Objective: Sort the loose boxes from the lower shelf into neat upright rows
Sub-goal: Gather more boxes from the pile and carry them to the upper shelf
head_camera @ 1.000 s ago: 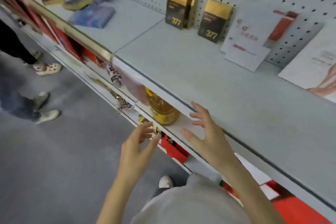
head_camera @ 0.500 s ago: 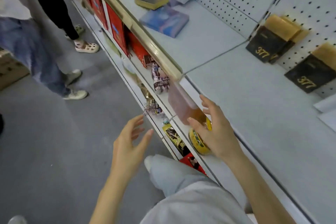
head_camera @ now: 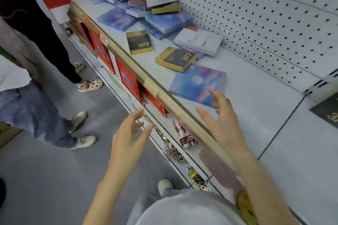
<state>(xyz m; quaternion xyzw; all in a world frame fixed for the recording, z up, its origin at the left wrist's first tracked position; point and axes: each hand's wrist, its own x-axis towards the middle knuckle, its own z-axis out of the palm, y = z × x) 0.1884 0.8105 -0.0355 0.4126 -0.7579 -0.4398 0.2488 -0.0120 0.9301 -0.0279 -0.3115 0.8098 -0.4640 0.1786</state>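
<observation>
On the grey shelf [head_camera: 256,100], before the pegboard back wall [head_camera: 265,14], the loose boxes lie flat, none upright. Nearest the viewer is a blue box [head_camera: 193,82]. Just beyond it lies a black-and-gold "377" box [head_camera: 176,58]. A second "377" box [head_camera: 140,42] sits near the gold price rail [head_camera: 139,71]. A white box [head_camera: 199,41] rests close to the back wall, and a disordered pile of blue boxes [head_camera: 146,5] lies farther along the shelf. The right hand [head_camera: 222,122] hovers over the shelf's front edge, holding nothing, its fingers spread and slightly curled. Its fingertips [head_camera: 210,91] reach over the near corner of the blue box; whether they touch it cannot be told. The left hand [head_camera: 128,139] hangs over the aisle just in front of the rail, fingers loosely spread, holding nothing. Red boxes [head_camera: 128,80] stand on the level beneath the rail. Two bystanders' legs [head_camera: 36,111] occupy the aisle at left.
</observation>
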